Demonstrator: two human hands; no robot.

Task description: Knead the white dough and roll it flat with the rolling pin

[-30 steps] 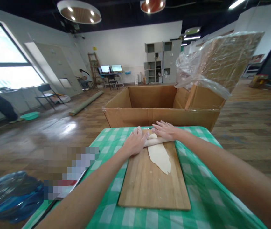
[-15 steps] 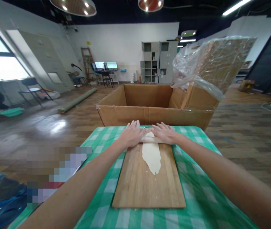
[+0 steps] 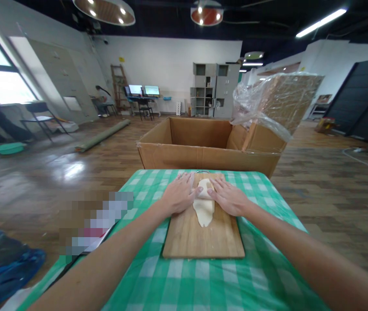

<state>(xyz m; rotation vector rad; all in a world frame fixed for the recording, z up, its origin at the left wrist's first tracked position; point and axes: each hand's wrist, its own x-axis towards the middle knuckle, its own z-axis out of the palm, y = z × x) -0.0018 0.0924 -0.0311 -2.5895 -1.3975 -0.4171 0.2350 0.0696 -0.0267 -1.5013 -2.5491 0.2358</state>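
Observation:
A long flat piece of pale dough (image 3: 204, 212) lies on a wooden board (image 3: 203, 246). Across its upper half runs a light rolling pin (image 3: 205, 195), mostly covered by my hands. My left hand (image 3: 181, 193) presses on the pin's left part, fingers stretched forward and thumb pointing inward. On the right part rests my right hand (image 3: 230, 196), also flat with its fingers extended. Dough shows between the two thumbs and beyond the pin. Both palms' undersides are hidden.
A green-and-white checked cloth (image 3: 177, 280) covers the table. Beyond its far edge stands a big open cardboard box (image 3: 203, 156), with a plastic-wrapped carton (image 3: 290, 101) at its right. Blue plastic (image 3: 5, 272) lies at lower left. A person (image 3: 104, 99) sits far back.
My hands and the rolling pin have come slightly nearer along the dough. The view has tilted up a little, and the board's near edge appears higher.

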